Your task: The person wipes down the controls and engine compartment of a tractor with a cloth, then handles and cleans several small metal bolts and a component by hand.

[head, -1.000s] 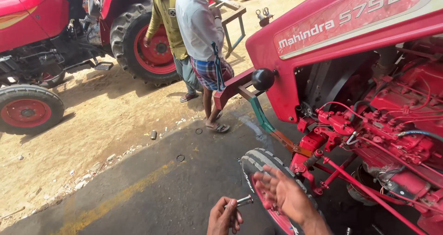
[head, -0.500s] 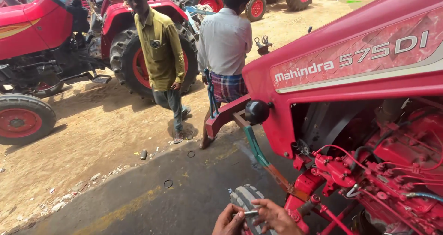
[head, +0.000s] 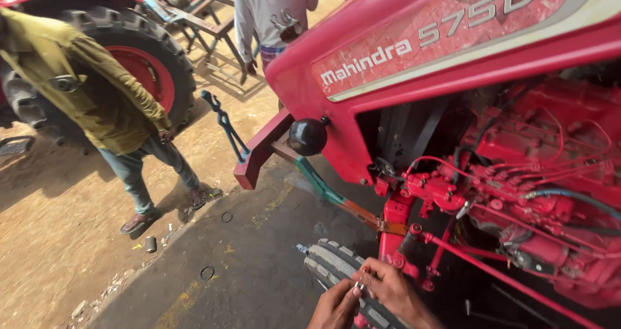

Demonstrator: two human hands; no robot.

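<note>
Two hands pinch one small metal part over the front tyre of a red tractor.

Head view: left hand (head: 335,308) and right hand (head: 390,291) meet at the bottom edge, fingertips pressed together around a small metal part (head: 358,287), just above the ribbed front tyre (head: 336,267). It looks hard, light and stiff, perhaps slippery with oil; a fingertip grip on its sides suits it. Its long axis seems roughly upright, but the fingers hide most of it.
</note>
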